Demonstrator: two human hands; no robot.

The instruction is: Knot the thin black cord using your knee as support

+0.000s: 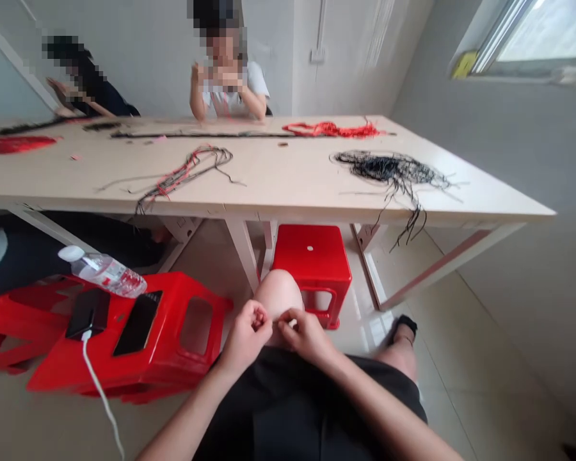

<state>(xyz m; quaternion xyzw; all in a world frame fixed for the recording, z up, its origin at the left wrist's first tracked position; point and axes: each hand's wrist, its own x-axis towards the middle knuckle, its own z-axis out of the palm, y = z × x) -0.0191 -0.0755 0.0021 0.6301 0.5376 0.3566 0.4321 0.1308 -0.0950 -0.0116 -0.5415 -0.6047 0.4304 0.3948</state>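
Above my bare knee (279, 292), my left hand (248, 330) is curled with its thumb and fingers pressed together. My right hand (303, 330) faces it from the other side, pinched in the same way, and the fingertips of both nearly meet. Whatever lies between them is too small and blurred to make out. Beyond my hands, on the table, a bundle of black and red cords (185, 169) lies to the left. A tangled heap of black cord (384, 168) sits to the right, with loose ends hanging over the front edge.
The pale table (278, 182) spans the front, with red cord (336, 130) farther back. A red stool (312, 250) stands under it. On the stool (173, 320) at left are a water bottle (108, 272), a phone (138, 323) and a black box (89, 314) with a white cable. Two people sit opposite.
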